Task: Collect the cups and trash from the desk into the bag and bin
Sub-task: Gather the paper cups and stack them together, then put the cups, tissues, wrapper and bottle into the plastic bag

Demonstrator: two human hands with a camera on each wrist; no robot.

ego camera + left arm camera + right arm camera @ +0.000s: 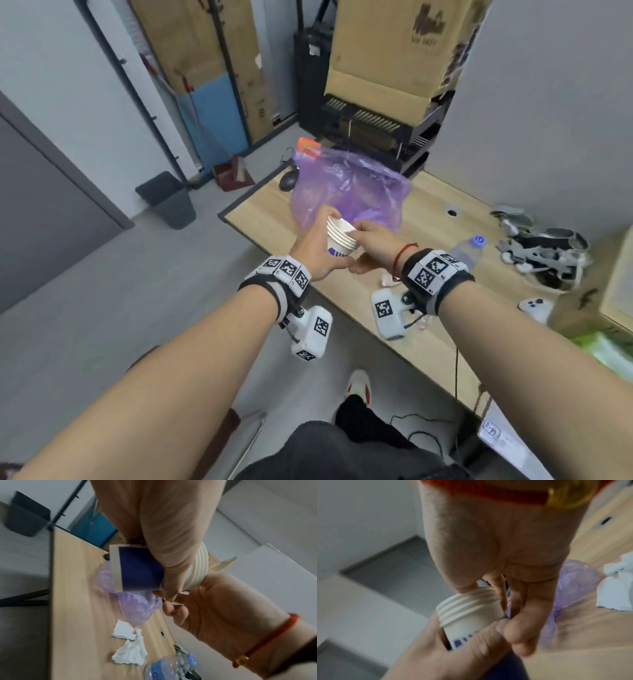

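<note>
Holding a stack of paper cups at frame centre in the head view, both hands meet over the near edge of the surface. Left hand: fingers curled round the lower body of the stack, thumb across the blue-printed side, seen close in the left wrist view. Right hand: fingers curled onto the rim end of the stack, where several nested rims show as white rings. Stack is tilted, open end toward the upper left of the frame.

Purple plastic bag sits crumpled on the surface just beyond the hands, upper centre of the frame; mouth slumped, how far open cannot be told. Dark bin stands on the floor at mid left, well apart from the surface.

Crumpled white tissues lie on the surface low in the left wrist view, a torn white scrap just above them. Clear water bottle with blue cap lies on its side right of the right wrist. Black computer mouse rests left of the bag. White game controller sits at lower right, by a tangle of grey and black gear.
</note>
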